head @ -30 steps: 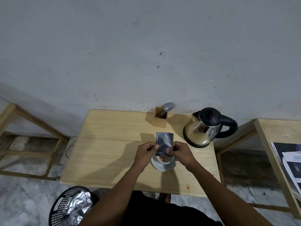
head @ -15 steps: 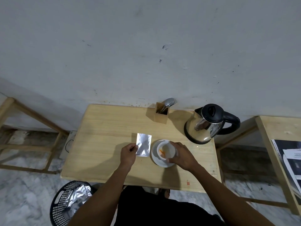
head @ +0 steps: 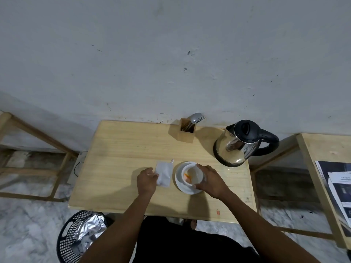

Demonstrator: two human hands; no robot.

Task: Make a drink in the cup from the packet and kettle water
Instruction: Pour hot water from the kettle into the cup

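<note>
Down in the lower left of the frame, a black basket point(head: 76, 236) sits on the floor with shiny silver wrappers in it. Next comes the wooden table point(head: 121, 168) in the middle of the frame. The left hand point(head: 147, 181) rests on the table, and its fingers pinch the left edge of the silver packet point(head: 163, 174). The packet lies flat on the wood, just beside the white saucer point(head: 182, 188). The white cup point(head: 191, 175) stands on the saucer and has some orange powder inside. The right hand point(head: 211, 180) is wrapped around the right side of the cup. Up at the back of the table is a wooden holder point(head: 187, 134) with spoons and a fork. To the right of it stands the shiny kettle point(head: 240, 147) with its black lid shut. At the far right edge, papers point(head: 340, 188) lie on another table.
</note>
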